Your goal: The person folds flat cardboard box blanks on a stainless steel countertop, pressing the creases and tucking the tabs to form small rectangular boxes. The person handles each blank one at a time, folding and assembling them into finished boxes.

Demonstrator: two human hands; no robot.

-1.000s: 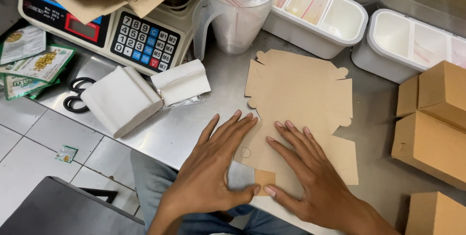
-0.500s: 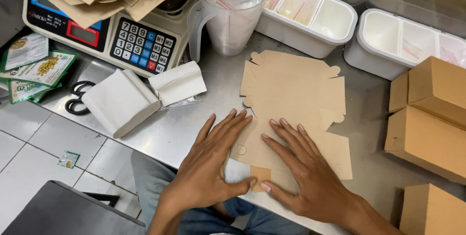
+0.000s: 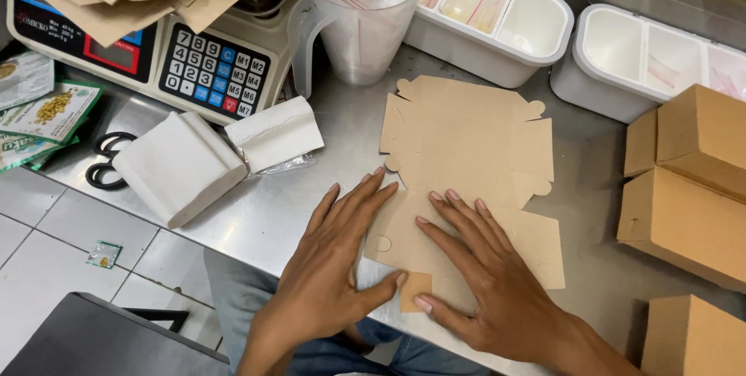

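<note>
On the steel counter (image 3: 295, 213), left hand (image 3: 334, 267) and right hand (image 3: 489, 283), fingers spread flat, press the cardboard blank (image 3: 466, 151); folding its six-o'clock flap seems next.

Tan cardboard blank (image 3: 466, 166) on a grey steel counter (image 3: 256, 213); tan boxes (image 3: 684, 189) too. White tubs (image 3: 497, 22), white tissue packs (image 3: 179, 166), black scissors (image 3: 105, 162). The scale (image 3: 155, 53) is cream with black, white, blue and red keys. Green-and-yellow sachets (image 3: 47, 108). Clear jug (image 3: 361, 19) with pink-striped bags. Pale grey floor tiles (image 3: 47, 267), blue jeans (image 3: 342, 353)
</note>
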